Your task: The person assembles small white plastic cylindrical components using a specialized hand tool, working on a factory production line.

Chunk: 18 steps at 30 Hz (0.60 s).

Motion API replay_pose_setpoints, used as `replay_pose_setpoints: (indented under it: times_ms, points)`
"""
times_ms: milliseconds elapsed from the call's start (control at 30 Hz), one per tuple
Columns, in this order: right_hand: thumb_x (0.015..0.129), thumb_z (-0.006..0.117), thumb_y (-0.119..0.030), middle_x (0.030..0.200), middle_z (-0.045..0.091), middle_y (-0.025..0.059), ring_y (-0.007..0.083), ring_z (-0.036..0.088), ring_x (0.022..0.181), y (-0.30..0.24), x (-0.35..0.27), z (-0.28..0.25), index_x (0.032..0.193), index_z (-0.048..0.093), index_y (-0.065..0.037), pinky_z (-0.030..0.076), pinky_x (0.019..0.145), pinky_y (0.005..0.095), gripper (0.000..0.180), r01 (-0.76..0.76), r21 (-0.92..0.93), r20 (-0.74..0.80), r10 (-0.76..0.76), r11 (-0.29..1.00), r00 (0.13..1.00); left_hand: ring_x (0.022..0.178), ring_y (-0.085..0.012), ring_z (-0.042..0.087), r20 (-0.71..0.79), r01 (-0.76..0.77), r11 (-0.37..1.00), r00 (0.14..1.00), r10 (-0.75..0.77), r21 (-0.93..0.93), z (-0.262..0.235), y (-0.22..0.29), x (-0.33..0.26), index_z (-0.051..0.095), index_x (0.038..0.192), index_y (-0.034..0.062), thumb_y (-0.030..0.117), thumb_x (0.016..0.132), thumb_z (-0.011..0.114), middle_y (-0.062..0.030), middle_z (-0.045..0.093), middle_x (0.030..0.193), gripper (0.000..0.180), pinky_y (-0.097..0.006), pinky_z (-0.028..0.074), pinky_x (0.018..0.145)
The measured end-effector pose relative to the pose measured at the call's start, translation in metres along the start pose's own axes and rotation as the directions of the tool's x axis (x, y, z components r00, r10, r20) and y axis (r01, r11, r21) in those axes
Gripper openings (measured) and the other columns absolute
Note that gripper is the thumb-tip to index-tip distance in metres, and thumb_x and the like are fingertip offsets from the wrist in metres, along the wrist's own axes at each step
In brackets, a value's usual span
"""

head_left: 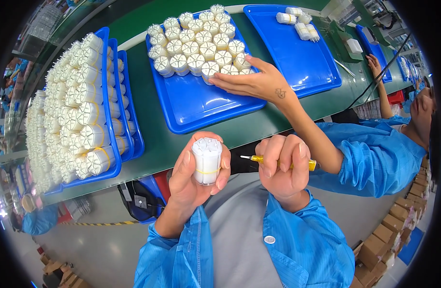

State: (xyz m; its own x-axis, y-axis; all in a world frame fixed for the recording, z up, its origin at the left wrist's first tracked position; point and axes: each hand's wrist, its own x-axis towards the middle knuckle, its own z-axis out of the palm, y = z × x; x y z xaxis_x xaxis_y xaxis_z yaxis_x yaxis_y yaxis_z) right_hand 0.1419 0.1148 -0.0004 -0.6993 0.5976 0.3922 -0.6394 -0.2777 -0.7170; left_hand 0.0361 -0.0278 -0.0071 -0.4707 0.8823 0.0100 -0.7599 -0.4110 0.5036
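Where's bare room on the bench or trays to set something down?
Sparsely loaded blue tray: bare except white bundles toward its far right corner. Half-filled blue tray: near part, between co-worker's hand and near rim. Green bench strip between that and stacked blue trays. Crowded: the stack, half-filled tray's far part.

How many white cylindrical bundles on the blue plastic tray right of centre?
5 visible white cylindrical bundles near the upper end of the blue plastic tray: one topmost, one left, one right, two side by side below. Others could be hidden.
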Motion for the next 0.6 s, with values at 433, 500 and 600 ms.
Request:
replay_pose_setpoints:
  times_ms: [433,500,600]
  points:
    - [0.103,0.033,-0.025,0.059,0.051,0.008,0.0103,0.038,0.048,0.0011,-0.0018,0.001,0.069,0.043,-0.009,0.032,0.052,0.0269,0.04,-0.018,0.011,-0.03,0.018,1.0,0.999,0.066,-0.017,0.057,0.051,0.04,0.983,0.998,-0.032,-0.178,0.0001,-0.0003,-0.002,0.044,0.129,-0.0041,0.044,0.1,0.041,-0.0144,0.055,0.099,0.056,-0.026,0.045,0.052]
    - [0.103,0.033,-0.026,0.059,0.05,0.0081,0.0106,0.038,0.048,0.0006,-0.002,0.0011,0.068,0.043,-0.009,0.032,0.052,0.027,0.04,-0.024,0.004,-0.029,0.024,1.0,0.999,0.066,-0.0171,0.057,0.044,0.045,0.982,0.998,-0.038,-0.184,0.0003,0.0003,-0.0029,0.044,0.129,-0.0042,0.044,0.1,0.04,-0.0142,0.055,0.099,0.056,-0.026,0.044,0.052]
    - [0.103,0.033,-0.026,0.058,0.05,0.0082,0.0108,0.038,0.048,0.0014,-0.0027,0.0013,0.068,0.042,-0.009,0.032,0.052,0.0273,0.04,-0.023,0.003,-0.028,0.023,1.0,0.999,0.066,-0.0172,0.057,0.039,0.058,0.98,0.998,-0.051,-0.191,-0.0012,0.0003,-0.0037,0.045,0.128,-0.0042,0.044,0.101,0.037,-0.0139,0.056,0.099,0.056,-0.026,0.044,0.051]
